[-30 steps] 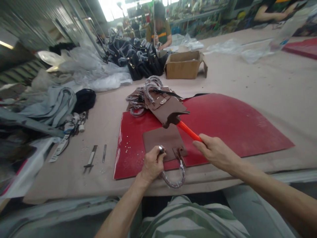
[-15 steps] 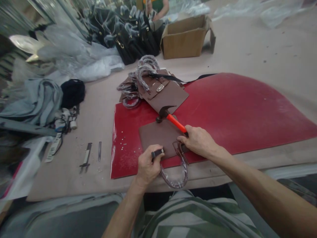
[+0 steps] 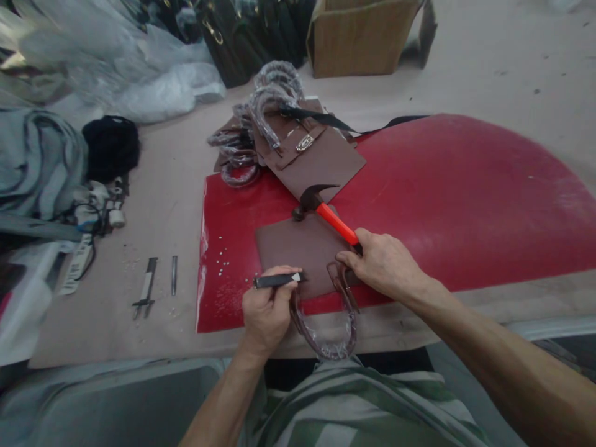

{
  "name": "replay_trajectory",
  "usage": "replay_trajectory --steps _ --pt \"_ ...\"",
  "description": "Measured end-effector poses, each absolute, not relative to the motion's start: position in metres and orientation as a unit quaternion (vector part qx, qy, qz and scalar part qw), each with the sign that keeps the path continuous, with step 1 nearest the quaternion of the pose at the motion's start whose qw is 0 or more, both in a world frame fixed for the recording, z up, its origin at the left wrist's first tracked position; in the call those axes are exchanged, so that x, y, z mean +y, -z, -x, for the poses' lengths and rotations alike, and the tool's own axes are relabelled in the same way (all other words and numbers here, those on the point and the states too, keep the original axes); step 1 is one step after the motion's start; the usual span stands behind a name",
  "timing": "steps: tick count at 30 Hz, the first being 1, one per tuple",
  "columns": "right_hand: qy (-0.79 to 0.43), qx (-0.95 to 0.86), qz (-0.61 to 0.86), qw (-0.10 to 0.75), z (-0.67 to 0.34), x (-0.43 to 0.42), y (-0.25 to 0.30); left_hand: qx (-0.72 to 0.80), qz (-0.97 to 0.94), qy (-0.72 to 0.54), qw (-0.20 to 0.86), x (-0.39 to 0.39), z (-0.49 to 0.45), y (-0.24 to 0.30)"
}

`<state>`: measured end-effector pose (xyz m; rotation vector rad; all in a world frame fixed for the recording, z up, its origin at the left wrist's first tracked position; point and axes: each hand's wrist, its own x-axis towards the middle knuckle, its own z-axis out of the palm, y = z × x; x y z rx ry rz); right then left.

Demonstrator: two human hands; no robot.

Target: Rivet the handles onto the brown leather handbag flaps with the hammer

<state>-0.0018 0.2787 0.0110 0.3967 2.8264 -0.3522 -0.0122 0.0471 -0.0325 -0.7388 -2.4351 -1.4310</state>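
Note:
My left hand grips a dark metal punch between thumb and fingers. The punch lies nearly level, its pale tapered end pointing right above a brown leather panel. In my right hand is a claw hammer with an orange handle; its dark head is over the far edge of the panel. A plastic-wrapped bag handle loops off the panel's near side towards me, and my right thumb is close to one of its leather ends. The other end is partly hidden by my left hand.
A red cutting mat lies under the work, with small pale bits at its left. Beyond are more brown bag pieces with wrapped handles, a cardboard box and black bags. A thin metal rod and calipers lie left.
My left hand has moved slightly left and turned the punch, so more of its length shows. My right hand still holds the hammer. The head view has tilted down.

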Motion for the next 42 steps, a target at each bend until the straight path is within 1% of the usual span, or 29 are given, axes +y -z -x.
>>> replay_trajectory --steps 2,8,16,28,36,42 --pt "0.121 0.974 -0.137 0.132 0.002 0.279 -0.010 -0.829 0.229 0.500 0.103 0.047 0.013 0.032" --pt "0.115 0.974 -0.141 0.138 0.003 0.279 -0.010 -0.808 0.303 0.494 0.106 0.055 0.014 0.031" --pt "0.120 0.976 -0.130 0.127 0.002 0.281 -0.007 -0.797 0.329 0.498 0.099 0.058 0.013 0.030" --pt "0.133 0.973 -0.132 0.133 0.000 0.280 -0.015 -0.792 0.368 0.468 0.129 0.064 0.012 0.034" --pt "0.146 0.972 -0.131 0.131 -0.001 0.281 -0.016 -0.804 0.345 0.467 0.127 0.063 0.009 0.034" --pt "0.154 0.972 -0.127 0.126 -0.001 0.281 -0.016 -0.813 0.366 0.429 0.141 0.068 0.014 0.029"
